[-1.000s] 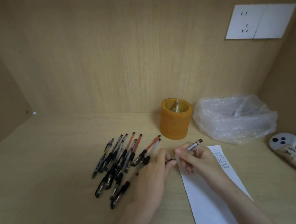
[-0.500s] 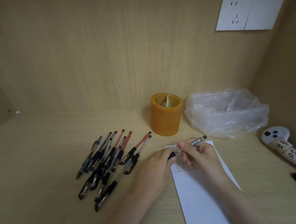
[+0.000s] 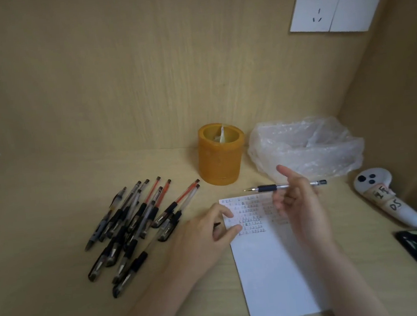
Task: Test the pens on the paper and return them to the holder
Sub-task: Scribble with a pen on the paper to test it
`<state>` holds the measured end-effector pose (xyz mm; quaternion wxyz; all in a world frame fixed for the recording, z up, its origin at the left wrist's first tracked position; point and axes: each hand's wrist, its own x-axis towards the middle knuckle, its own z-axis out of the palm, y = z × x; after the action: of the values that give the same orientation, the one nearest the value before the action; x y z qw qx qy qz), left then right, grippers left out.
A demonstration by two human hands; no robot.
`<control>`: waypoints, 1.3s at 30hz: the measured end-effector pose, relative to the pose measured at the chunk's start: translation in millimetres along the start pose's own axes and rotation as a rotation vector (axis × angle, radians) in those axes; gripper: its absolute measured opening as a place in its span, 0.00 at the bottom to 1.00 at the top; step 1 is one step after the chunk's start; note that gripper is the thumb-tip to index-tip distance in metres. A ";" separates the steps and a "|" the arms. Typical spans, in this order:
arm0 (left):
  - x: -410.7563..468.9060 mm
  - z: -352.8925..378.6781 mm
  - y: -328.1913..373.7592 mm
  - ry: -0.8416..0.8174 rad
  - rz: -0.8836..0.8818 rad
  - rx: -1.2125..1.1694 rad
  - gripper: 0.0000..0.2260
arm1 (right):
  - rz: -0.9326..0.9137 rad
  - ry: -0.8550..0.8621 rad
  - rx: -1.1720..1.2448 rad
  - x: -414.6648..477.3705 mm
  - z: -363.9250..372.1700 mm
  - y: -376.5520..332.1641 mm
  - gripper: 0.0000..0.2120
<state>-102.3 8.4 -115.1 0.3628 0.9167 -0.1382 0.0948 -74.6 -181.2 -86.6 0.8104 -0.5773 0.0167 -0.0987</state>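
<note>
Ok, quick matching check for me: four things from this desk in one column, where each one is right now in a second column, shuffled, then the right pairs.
Things
1. uncapped pen
2. pen cap
3. orange holder
4. pile of pens

Places
A. lying on the desk, left of the paper
B. in the left hand, at the paper's left edge
C. standing upright, left of the plastic bag
D. held level in the right hand, near the paper's far edge

Pairs: 1-D, 2-B, 3-C, 4-A
</note>
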 end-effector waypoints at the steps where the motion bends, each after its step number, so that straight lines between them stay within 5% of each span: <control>1: -1.1 0.0 0.8 0.004 0.024 0.015 0.09 | 0.049 0.010 0.042 1.1 -2.7 -3.9 0.14; 5: -3.9 3.1 4.3 -0.073 0.136 0.027 0.11 | 0.213 -0.048 0.013 0.0 -6.0 -5.7 0.06; 13: -2.6 6.9 3.1 -0.201 0.175 0.084 0.23 | 0.238 0.002 -0.180 3.9 -23.8 -8.7 0.11; 21: -4.2 9.9 2.3 -0.170 0.155 0.116 0.22 | -0.034 0.096 -0.511 -7.8 -18.1 10.3 0.22; 39: -4.3 7.9 4.4 -0.216 0.128 0.151 0.22 | -0.158 0.130 -0.619 -6.2 -25.0 27.5 0.16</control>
<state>-107.1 0.6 -119.2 0.2689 0.9355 -0.2273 0.0289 -80.4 -194.7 -121.4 0.5836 -0.7882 0.0526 -0.1881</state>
